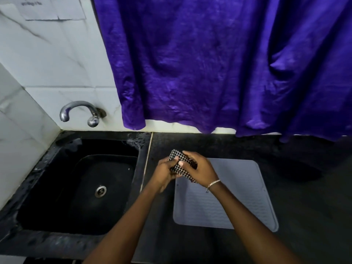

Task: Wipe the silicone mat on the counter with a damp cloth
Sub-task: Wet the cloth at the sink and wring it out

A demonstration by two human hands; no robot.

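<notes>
A grey ribbed silicone mat (pixel 238 195) lies flat on the black counter (pixel 304 187), right of the sink. A black-and-white checked cloth (pixel 182 161) is bunched between both hands, above the mat's far left corner. My left hand (pixel 165 174) grips the cloth from the left, thumb on top. My right hand (pixel 200 168), with a chain bracelet at the wrist, closes over the cloth from the right. Most of the cloth is hidden by my fingers.
A black sink (pixel 57 187) with a metal drain (pixel 100 190) sits to the left, its rim wet. A chrome tap (pixel 80 111) juts from the marble-tiled wall. A purple curtain (pixel 228 63) hangs down to the counter's back edge.
</notes>
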